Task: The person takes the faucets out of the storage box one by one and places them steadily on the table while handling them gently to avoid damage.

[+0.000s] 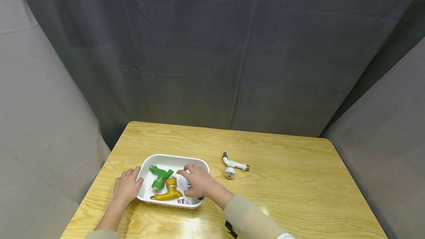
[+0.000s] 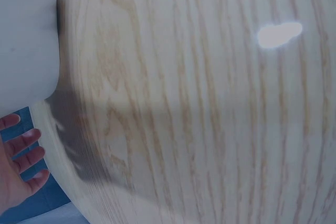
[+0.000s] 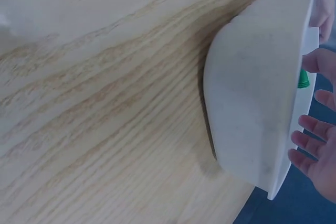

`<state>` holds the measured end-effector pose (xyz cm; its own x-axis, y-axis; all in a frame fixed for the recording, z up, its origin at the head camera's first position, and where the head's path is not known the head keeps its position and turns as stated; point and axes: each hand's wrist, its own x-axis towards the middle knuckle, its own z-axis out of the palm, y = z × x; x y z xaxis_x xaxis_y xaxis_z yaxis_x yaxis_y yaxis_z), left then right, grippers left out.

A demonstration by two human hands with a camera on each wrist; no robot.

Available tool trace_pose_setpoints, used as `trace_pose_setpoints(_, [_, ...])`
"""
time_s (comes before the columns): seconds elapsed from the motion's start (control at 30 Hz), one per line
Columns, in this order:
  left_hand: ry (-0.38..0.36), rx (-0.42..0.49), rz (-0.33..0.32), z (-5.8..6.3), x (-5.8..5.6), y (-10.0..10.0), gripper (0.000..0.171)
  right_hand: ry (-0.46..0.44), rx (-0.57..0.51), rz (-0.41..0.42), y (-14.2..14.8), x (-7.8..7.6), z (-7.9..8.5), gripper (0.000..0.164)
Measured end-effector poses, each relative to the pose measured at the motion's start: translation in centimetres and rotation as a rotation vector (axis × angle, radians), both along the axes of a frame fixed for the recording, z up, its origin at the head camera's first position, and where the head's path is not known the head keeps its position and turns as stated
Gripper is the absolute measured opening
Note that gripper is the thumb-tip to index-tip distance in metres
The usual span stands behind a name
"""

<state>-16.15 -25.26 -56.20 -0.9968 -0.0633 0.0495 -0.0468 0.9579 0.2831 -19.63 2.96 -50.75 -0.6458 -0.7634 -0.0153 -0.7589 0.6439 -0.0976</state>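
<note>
A white plastic basin stands on the table and holds a green tap and a yellow tap. At its right end lies another piece with metal ends, mostly hidden under my right hand. That hand hovers over the basin with fingers spread and nothing between them; the right wrist view shows the fingers apart above the rim. My left hand is at the basin's left rim, its fingers loosely extended along the outside. Right of the basin, a white tap lies on the table.
The wooden table extends well to the right of the basin. A dark grey curtain hangs behind it, with pale cloth panels on both sides. A black strap shows beneath the right sleeve.
</note>
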Motion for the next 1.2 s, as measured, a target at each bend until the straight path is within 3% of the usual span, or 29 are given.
trace_pose_setpoints(0.67, [-0.006, 0.003, 0.004, 0.2, -0.1, 0.0, 0.045, -0.086, 0.241, -0.051, -0.3, 0.5, -2.1, 0.066])
trace_pose_setpoints(1.2, [-0.022, 0.002, 0.011, 0.3, -0.1, 0.1, 0.045, -0.102, 0.308, -0.129, -0.8, 0.7, -2.3, 0.062])
